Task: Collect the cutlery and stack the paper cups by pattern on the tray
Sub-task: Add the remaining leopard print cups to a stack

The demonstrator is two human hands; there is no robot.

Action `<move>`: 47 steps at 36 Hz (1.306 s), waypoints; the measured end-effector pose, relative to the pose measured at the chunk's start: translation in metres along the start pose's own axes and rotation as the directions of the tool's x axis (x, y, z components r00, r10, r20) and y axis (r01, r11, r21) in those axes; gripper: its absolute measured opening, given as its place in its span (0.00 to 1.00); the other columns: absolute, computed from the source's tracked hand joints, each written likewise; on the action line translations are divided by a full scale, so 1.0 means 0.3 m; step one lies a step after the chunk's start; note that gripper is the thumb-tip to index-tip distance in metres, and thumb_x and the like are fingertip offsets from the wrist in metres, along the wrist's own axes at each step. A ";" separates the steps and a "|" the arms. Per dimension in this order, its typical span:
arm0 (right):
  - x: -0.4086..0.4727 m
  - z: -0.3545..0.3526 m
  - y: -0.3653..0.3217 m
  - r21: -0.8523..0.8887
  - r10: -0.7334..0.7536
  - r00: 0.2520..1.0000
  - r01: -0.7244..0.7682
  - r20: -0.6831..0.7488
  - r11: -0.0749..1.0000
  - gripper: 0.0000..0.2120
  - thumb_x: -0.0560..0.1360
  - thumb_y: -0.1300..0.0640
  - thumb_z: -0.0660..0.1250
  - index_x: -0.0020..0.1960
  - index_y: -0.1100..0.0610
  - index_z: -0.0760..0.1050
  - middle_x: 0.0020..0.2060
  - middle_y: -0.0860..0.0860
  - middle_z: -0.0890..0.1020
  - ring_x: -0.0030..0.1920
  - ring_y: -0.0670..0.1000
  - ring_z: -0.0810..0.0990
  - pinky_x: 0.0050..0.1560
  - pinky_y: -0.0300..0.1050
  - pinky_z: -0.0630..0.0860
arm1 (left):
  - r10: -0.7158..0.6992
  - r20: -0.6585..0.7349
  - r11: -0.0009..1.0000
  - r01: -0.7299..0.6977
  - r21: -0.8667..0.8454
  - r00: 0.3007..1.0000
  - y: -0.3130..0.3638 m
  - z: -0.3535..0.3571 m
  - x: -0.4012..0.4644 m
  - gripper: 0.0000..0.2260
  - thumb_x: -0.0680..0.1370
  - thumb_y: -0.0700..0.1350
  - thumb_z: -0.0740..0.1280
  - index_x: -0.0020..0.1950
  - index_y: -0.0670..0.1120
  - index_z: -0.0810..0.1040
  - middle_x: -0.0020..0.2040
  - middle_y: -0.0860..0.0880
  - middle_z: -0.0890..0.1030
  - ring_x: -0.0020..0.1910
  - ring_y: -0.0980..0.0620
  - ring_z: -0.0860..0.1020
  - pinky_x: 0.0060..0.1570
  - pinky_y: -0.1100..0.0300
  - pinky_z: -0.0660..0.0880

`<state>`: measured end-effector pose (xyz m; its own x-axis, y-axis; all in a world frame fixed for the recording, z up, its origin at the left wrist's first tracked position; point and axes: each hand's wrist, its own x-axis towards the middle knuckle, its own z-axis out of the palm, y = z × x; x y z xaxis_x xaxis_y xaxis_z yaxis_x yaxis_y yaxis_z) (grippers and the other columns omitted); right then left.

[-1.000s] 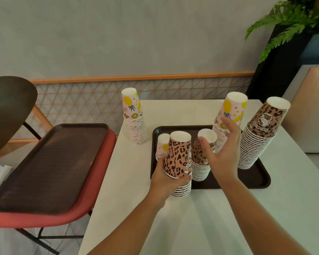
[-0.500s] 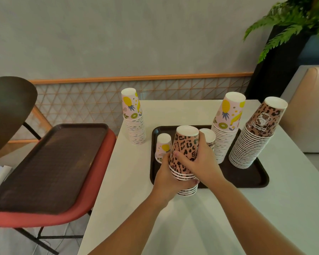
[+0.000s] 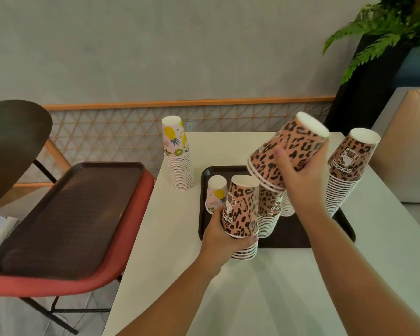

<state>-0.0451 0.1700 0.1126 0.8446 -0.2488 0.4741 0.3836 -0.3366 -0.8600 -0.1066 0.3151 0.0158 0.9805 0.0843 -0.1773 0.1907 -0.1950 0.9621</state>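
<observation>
My left hand (image 3: 224, 235) grips a short stack of upside-down leopard cups (image 3: 241, 209) at the front left corner of the dark tray (image 3: 298, 235). My right hand (image 3: 301, 177) holds a few nested leopard cups (image 3: 289, 151) tilted in the air above the tray. On the tray stand a small fruit-pattern cup stack (image 3: 216, 194), a leopard stack (image 3: 269, 212) behind my left hand's stack, and a tall leaning leopard stack (image 3: 347, 170) at the right. Another stack is mostly hidden behind my right hand. A fruit-pattern stack (image 3: 178, 156) stands on the white table (image 3: 264, 287), left of the tray. No cutlery is visible.
A second dark tray (image 3: 66, 214) lies on a red chair seat (image 3: 102, 280) to the left of the table. A dark round table top (image 3: 10, 144) is at far left. A black planter with a fern (image 3: 378, 54) and a beige seat (image 3: 405, 146) stand at the right.
My right hand has pulled a few leopard cups off the top of the stack in my left hand and raised them up and to the right, tilted.
</observation>
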 end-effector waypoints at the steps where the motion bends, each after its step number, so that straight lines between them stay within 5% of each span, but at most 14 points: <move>1: 0.011 -0.008 -0.005 0.005 -0.009 0.999 0.009 -0.036 1.000 0.38 0.68 0.44 0.71 0.69 0.58 0.58 0.58 0.50 0.74 0.59 0.48 0.75 0.56 0.37 0.75 | -0.007 -0.008 1.000 0.007 -0.005 1.000 0.001 -0.002 0.002 0.39 0.59 0.45 0.81 0.66 0.56 0.67 0.59 0.57 0.76 0.60 0.56 0.74 0.62 0.53 0.73; 5: 0.036 -0.022 0.013 -0.046 -0.037 0.996 0.034 -0.087 0.998 0.34 0.71 0.52 0.71 0.69 0.60 0.58 0.58 0.48 0.71 0.59 0.44 0.72 0.52 0.23 0.70 | -0.016 -0.019 1.000 0.015 -0.027 1.000 0.007 -0.009 0.006 0.37 0.60 0.43 0.81 0.63 0.56 0.67 0.59 0.57 0.76 0.60 0.56 0.73 0.62 0.54 0.73; 7: 0.030 -0.013 0.045 -0.081 -0.024 0.998 0.018 -0.063 0.997 0.37 0.70 0.48 0.72 0.69 0.61 0.57 0.60 0.49 0.71 0.60 0.46 0.72 0.56 0.29 0.72 | -0.017 -0.017 0.999 0.016 -0.035 1.000 0.010 -0.010 0.005 0.36 0.60 0.42 0.81 0.62 0.57 0.68 0.58 0.57 0.76 0.60 0.56 0.74 0.62 0.54 0.73; 10: 0.003 0.002 0.106 -0.137 0.035 0.999 -0.038 -0.031 0.990 0.43 0.65 0.36 0.69 0.70 0.56 0.56 0.65 0.54 0.71 0.66 0.53 0.70 0.63 0.54 0.73 | -0.027 -0.015 0.999 0.026 -0.043 1.000 0.008 -0.011 0.006 0.36 0.59 0.42 0.81 0.62 0.56 0.68 0.58 0.57 0.77 0.60 0.55 0.74 0.62 0.52 0.73; 17: -0.066 0.024 0.163 -0.215 0.106 0.991 -0.086 0.086 0.973 0.40 0.67 0.50 0.74 0.71 0.56 0.57 0.65 0.53 0.71 0.65 0.51 0.70 0.64 0.53 0.71 | -0.023 -0.019 0.999 0.022 -0.050 1.000 0.012 -0.016 0.012 0.38 0.59 0.44 0.81 0.64 0.55 0.68 0.59 0.56 0.77 0.61 0.55 0.74 0.62 0.51 0.73; 22: -0.102 0.032 0.116 -0.251 -0.072 0.997 0.062 -0.031 0.966 0.40 0.68 0.44 0.72 0.71 0.56 0.58 0.68 0.55 0.66 0.69 0.53 0.63 0.68 0.53 0.65 | -0.011 -0.019 0.998 0.010 -0.060 1.000 0.018 -0.019 0.015 0.35 0.59 0.42 0.81 0.61 0.56 0.69 0.58 0.56 0.77 0.59 0.56 0.75 0.60 0.54 0.74; 25: -0.132 0.047 0.074 -0.170 -0.207 0.977 0.214 0.058 0.962 0.34 0.69 0.45 0.69 0.69 0.59 0.62 0.65 0.53 0.69 0.66 0.50 0.68 0.66 0.43 0.67 | -0.016 -0.017 0.997 0.014 -0.074 1.000 0.017 -0.022 0.021 0.35 0.59 0.43 0.81 0.60 0.56 0.70 0.56 0.56 0.79 0.58 0.56 0.76 0.60 0.53 0.74; 29: -0.172 0.091 0.046 -0.081 -0.113 0.962 0.137 0.247 0.987 0.35 0.68 0.45 0.72 0.68 0.56 0.62 0.61 0.41 0.69 0.63 0.42 0.71 0.61 0.33 0.69 | -0.018 -0.015 0.995 0.017 -0.101 1.000 0.017 -0.029 0.028 0.31 0.59 0.42 0.81 0.56 0.58 0.72 0.53 0.56 0.81 0.55 0.58 0.78 0.59 0.54 0.76; 33: -0.190 0.116 0.065 -0.160 0.015 0.926 0.050 0.378 0.986 0.41 0.67 0.45 0.73 0.72 0.51 0.56 0.67 0.46 0.68 0.68 0.46 0.68 0.66 0.46 0.69 | 0.028 -0.020 0.995 -0.030 -0.092 0.999 0.025 -0.030 0.025 0.28 0.61 0.38 0.80 0.52 0.58 0.72 0.51 0.58 0.81 0.52 0.62 0.78 0.53 0.63 0.76; 36: -0.194 0.125 0.072 -0.199 0.078 0.893 0.014 0.444 0.980 0.43 0.66 0.44 0.73 0.73 0.49 0.54 0.66 0.47 0.70 0.66 0.47 0.70 0.64 0.47 0.71 | 0.052 -0.032 0.996 -0.054 -0.066 0.998 0.025 -0.030 0.024 0.29 0.60 0.39 0.80 0.54 0.58 0.71 0.52 0.59 0.80 0.52 0.62 0.77 0.55 0.59 0.76; 42: -0.191 0.133 0.083 -0.201 0.126 0.894 -0.042 0.429 0.979 0.39 0.67 0.45 0.73 0.71 0.50 0.55 0.63 0.49 0.73 0.63 0.49 0.73 0.62 0.52 0.74 | 0.079 0.021 0.997 -0.078 -0.025 0.997 0.025 -0.028 0.014 0.40 0.60 0.41 0.81 0.65 0.58 0.64 0.55 0.63 0.76 0.53 0.67 0.75 0.52 0.69 0.73; 47: -0.189 0.130 0.080 -0.186 0.126 0.908 -0.054 0.399 0.981 0.38 0.67 0.44 0.72 0.69 0.52 0.57 0.60 0.50 0.76 0.59 0.51 0.77 0.57 0.53 0.77 | 0.069 0.026 0.997 -0.069 -0.018 0.997 0.028 -0.029 0.012 0.41 0.59 0.42 0.81 0.67 0.56 0.65 0.57 0.61 0.77 0.56 0.62 0.76 0.57 0.61 0.75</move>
<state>-0.0691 0.2115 0.0578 0.9644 0.0942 0.2471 0.2612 -0.4858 -0.8341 -0.1019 0.3223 0.0251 0.9922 0.0452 -0.1158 0.1222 -0.1825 0.9756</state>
